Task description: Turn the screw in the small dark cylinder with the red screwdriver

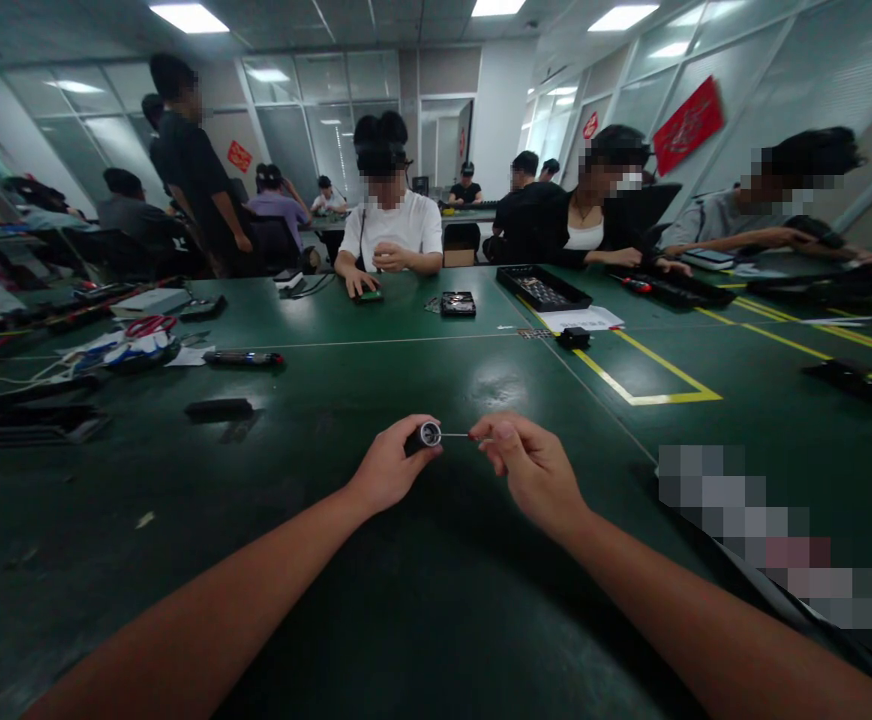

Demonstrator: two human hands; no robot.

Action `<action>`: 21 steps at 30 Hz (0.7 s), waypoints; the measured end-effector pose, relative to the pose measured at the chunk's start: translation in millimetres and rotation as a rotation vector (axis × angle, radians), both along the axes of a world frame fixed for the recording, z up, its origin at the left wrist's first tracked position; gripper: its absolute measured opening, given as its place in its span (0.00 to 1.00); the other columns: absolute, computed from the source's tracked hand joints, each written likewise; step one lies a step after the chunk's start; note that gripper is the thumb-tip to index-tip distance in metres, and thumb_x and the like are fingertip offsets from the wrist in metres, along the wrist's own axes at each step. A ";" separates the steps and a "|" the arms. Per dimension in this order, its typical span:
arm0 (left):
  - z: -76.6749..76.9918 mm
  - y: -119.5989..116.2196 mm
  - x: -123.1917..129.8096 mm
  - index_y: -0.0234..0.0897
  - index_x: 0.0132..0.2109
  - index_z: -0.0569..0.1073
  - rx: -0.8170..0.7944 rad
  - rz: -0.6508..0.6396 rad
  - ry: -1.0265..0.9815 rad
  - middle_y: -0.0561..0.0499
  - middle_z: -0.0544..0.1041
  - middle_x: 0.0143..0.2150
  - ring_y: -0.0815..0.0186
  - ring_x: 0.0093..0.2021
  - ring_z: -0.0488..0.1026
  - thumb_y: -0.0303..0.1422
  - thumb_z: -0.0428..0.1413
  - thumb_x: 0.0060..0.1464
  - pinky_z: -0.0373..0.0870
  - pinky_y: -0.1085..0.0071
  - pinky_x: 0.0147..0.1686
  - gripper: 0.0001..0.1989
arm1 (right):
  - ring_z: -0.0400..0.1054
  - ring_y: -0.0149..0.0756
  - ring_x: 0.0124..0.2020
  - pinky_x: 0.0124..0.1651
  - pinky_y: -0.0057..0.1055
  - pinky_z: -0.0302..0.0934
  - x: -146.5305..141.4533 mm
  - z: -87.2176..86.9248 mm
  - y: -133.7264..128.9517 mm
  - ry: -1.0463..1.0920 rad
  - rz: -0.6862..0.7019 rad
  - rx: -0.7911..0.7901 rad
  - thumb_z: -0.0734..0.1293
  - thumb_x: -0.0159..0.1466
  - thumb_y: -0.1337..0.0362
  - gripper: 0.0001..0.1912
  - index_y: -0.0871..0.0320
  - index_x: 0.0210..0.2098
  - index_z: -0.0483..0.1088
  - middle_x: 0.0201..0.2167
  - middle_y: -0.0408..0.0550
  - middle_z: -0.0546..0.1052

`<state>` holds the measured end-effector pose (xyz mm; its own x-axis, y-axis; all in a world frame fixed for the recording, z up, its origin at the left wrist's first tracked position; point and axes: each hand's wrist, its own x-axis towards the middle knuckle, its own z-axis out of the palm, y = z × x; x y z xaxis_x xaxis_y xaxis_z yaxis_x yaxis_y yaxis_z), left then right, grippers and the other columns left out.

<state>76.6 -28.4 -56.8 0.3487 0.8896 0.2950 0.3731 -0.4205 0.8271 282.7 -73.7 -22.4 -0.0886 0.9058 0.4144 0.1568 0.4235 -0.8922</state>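
Observation:
My left hand [395,465] is wrapped round a short black cylinder [428,435] with a silvery ring at its end, which faces the camera. From beside that end a thin metal rod [455,435] runs across to the right. Its reddish tip lies at the fingers of my right hand [530,460], where thumb and forefinger are pinched together. Both hands are over the green table [421,620]. Whether the rod touches the cylinder or passes behind it cannot be made out.
A dark tool [245,359] and a black block [218,408] lie to the left. Farther back are a small black box [574,338], a parts tray [545,290] and a square case [458,304]. A pixelated object lies at right. Several people sit across the table.

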 end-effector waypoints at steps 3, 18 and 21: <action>0.8 -0.1 -0.1 0.37 0.52 0.74 0.003 -0.007 -0.009 0.49 0.77 0.49 0.61 0.50 0.73 0.28 0.61 0.58 0.67 0.63 0.55 0.15 | 0.59 0.31 0.20 0.24 0.31 0.53 -0.1 -0.6 -0.4 -0.075 -0.109 -0.007 0.58 0.72 0.50 0.21 0.55 0.36 0.77 0.20 0.41 0.68; 0.6 -0.9 -0.2 0.38 0.52 0.75 0.014 -0.010 -0.004 0.50 0.77 0.49 0.62 0.50 0.73 0.28 0.61 0.58 0.67 0.65 0.54 0.14 | 0.65 0.34 0.24 0.29 0.32 0.56 -0.6 5.1 -1.9 -0.230 -0.178 0.056 0.58 0.72 0.54 0.16 0.53 0.40 0.74 0.25 0.42 0.73; -0.1 0.2 -0.6 0.39 0.52 0.75 0.012 -0.006 -0.002 0.50 0.77 0.49 0.62 0.50 0.73 0.28 0.61 0.58 0.67 0.64 0.54 0.15 | 0.68 0.36 0.27 0.32 0.33 0.60 0.1 2.8 1.1 -0.201 -0.185 0.033 0.60 0.71 0.59 0.13 0.54 0.50 0.71 0.28 0.42 0.74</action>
<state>76.0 -28.2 -56.9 0.3533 0.8841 0.3058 0.3693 -0.4321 0.8227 282.9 -72.7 -19.6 -0.0064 0.9004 0.4350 0.4071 0.3997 -0.8213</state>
